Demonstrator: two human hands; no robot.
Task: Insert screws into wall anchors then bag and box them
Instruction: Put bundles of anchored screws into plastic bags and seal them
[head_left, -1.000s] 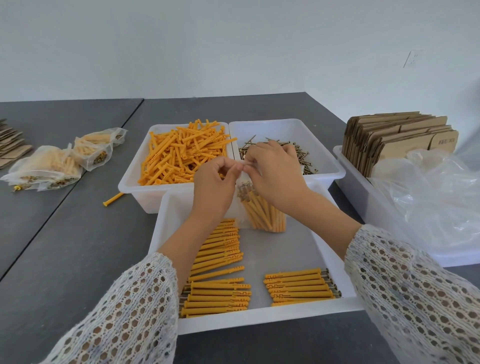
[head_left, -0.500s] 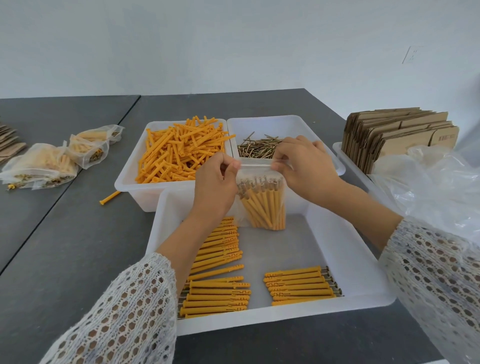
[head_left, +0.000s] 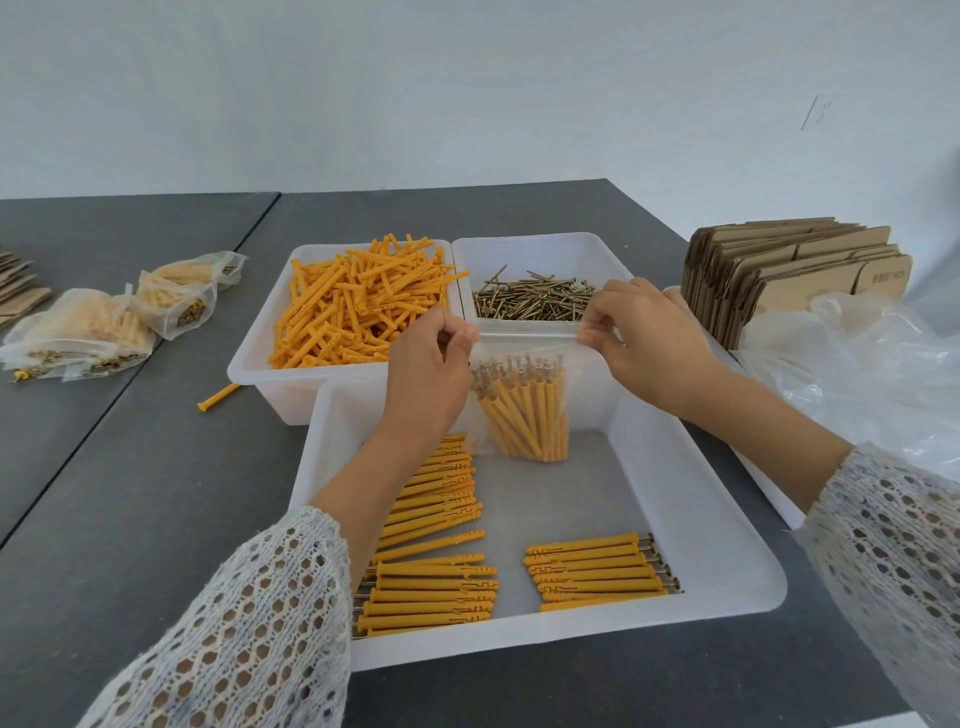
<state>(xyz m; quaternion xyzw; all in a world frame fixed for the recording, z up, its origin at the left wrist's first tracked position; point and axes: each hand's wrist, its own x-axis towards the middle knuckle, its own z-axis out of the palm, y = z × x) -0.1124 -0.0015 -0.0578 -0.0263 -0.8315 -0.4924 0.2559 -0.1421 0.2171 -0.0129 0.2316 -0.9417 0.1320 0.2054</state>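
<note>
Sliding toward 3 o'clock, my right hand (head_left: 647, 340) and left hand (head_left: 428, 374) pinch the bag (head_left: 524, 384) (seal nearly closed, I judge).

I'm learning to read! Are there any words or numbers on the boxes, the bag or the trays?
Front flattened cardboard box: a small dark printed mark, too blurred to read.
Orange wall anchors in the near tray: moulded slot patterns only, no letters I can make out.
Clear zip bag, white trays, filled bags: no text visible.
</note>
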